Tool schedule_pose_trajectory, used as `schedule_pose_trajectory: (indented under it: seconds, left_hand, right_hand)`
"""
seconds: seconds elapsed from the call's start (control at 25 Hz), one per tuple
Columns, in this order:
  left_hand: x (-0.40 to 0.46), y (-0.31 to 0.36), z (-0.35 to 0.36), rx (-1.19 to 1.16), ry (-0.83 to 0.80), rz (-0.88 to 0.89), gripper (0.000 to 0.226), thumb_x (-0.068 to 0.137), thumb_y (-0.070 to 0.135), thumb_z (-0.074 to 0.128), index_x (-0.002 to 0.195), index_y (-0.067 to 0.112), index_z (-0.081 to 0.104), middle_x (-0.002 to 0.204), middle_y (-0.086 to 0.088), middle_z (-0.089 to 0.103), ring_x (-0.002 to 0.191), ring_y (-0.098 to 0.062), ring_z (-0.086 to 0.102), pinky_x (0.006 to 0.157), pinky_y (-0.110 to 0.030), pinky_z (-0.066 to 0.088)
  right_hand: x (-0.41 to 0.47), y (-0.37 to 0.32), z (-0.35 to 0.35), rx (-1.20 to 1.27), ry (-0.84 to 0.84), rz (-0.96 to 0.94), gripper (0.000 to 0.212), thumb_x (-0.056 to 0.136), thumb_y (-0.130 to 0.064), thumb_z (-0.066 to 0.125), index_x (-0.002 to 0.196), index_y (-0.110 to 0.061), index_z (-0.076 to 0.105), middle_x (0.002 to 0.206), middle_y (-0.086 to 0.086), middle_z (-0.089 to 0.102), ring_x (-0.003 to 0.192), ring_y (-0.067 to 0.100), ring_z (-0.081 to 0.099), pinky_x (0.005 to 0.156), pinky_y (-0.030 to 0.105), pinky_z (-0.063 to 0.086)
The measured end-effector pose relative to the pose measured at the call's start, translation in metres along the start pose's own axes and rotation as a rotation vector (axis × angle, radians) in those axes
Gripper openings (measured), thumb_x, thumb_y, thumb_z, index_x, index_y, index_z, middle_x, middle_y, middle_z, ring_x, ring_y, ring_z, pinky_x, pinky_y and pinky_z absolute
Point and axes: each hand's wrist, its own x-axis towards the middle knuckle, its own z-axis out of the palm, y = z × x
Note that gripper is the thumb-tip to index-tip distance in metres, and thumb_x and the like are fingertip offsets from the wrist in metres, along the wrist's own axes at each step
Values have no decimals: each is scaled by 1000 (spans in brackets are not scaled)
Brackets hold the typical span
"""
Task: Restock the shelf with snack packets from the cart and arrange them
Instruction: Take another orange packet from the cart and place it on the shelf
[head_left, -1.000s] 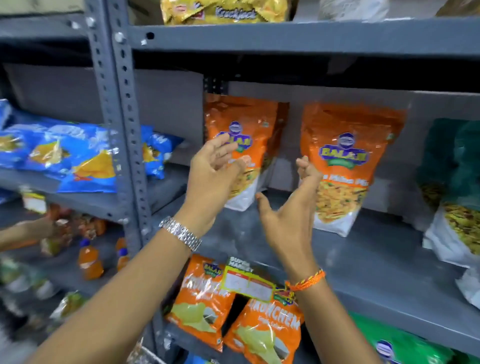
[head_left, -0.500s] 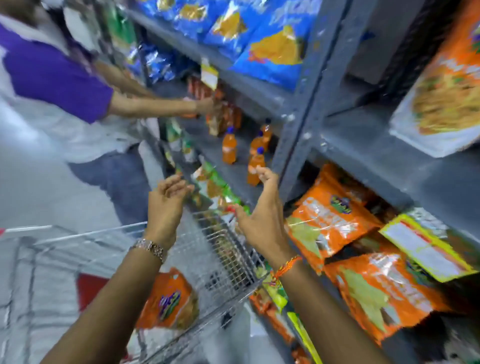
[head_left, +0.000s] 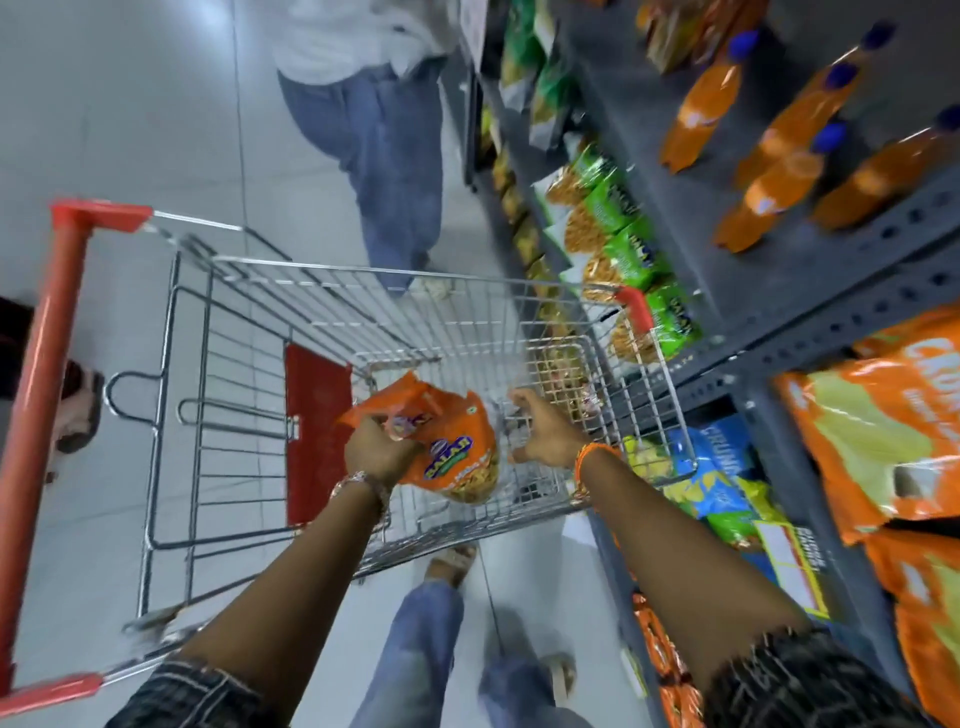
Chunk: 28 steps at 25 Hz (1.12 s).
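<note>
Nearest the camera, two bare forearms reach down from dark patterned sleeves, above two legs in blue jeans and two sandalled feet on the grey tiled floor (head_left: 130, 130). The left hand (head_left: 376, 452), a metal watch on its wrist, has its grip closed on the upper edge of one orange snack packet (head_left: 452, 447), which sits inside the cart (head_left: 218, 364), low in the basket near its front end. The right hand (head_left: 545, 439), an orange thread band on its wrist, is inside the basket too, just beside the packet, fingers spread and its grip open, holding nothing. Only this one packet is clearly seen in the cart; something pale and blurred lies past the right hand, too unclear to name.

The wire cart has a red handle (head_left: 41, 395) on the left, a red seat flap (head_left: 314, 436) and a red corner bumper (head_left: 636, 306).

To the right stands the grey shelf (head_left: 810, 291). Its lower levels hold large orange packets (head_left: 862, 447), at least three, and blue packets (head_left: 717, 467) beside them. Farther along lies a row of about five green packets (head_left: 618, 244). On the level above stand six orange bottles (head_left: 779, 182) with blue caps, as far as can be counted.

Farthest off, another person in jeans (head_left: 395, 156) stands by the shelf.
</note>
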Motion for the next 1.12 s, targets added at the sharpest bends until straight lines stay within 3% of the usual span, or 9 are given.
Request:
schedule_pose_trajectory:
  seconds: [0.16,0.28,0.4,0.52,0.64,0.72,0.8,0.92,1.12]
  left_hand:
    - [18,-15,9,360,-129,47,56,67,30,89,117,10,72,119,-17,73,113,-35,68,90,-36,53]
    - [38,-36,10,484,-118,57,40,69,40,79,101,16,78,104,-17,77,102,-37,72,83,-38,57]
    - [52,-52,12,480,-104,100,39,68,43,75,97,17,79,99,-15,78,97,-34,74,81,-39,60]
    - [29,-22,3,426,-91,247,18,74,23,82,88,12,82,89,-11,80,87,-29,74,76,-35,58]
    - [8,17,-9,237,-88,441,8,73,14,87,75,16,79,64,8,73,62,-1,66,56,-15,46]
    - [-13,48,-18,49,-173,546,12,74,10,86,76,19,78,55,21,69,54,9,61,53,-4,42]
    - [-31,79,-24,-131,-241,622,15,75,8,84,74,20,76,57,20,71,55,7,62,58,-12,49]
    - [-61,133,-30,-337,-303,751,13,79,0,78,75,11,73,61,12,71,59,1,63,63,-18,51]
    - [-128,229,-40,-576,-379,951,16,84,-5,72,82,11,70,65,15,72,65,2,65,66,-16,52]
  right_hand:
    - [35,8,21,126,-42,-36,89,64,7,86,140,-12,43,146,15,47,137,28,45,98,42,52]
    - [42,1,31,255,-23,-36,63,74,13,76,131,7,51,137,21,54,126,28,53,76,17,56]
    - [38,3,31,248,12,-24,8,88,8,64,96,10,66,108,14,63,94,21,64,78,37,60]
    - [22,8,19,261,93,24,33,90,-1,66,60,-10,57,68,0,57,64,6,54,67,31,52]
    - [-9,5,-4,431,190,21,34,92,-2,64,61,-16,58,49,-12,58,46,-7,52,56,13,42]
    - [-34,0,-25,531,301,-29,27,92,-3,64,66,-1,60,52,-12,62,47,-6,55,54,12,43]
    - [-56,-10,-47,580,405,-100,30,91,-6,66,68,10,58,60,1,59,58,7,54,60,21,44]
    - [-100,-38,-91,646,553,-206,38,92,-5,65,56,-10,52,49,-15,56,49,-2,50,57,18,44]
    - [-198,-98,-156,689,801,-421,28,95,0,59,71,-11,65,58,-14,70,56,-7,62,59,13,50]
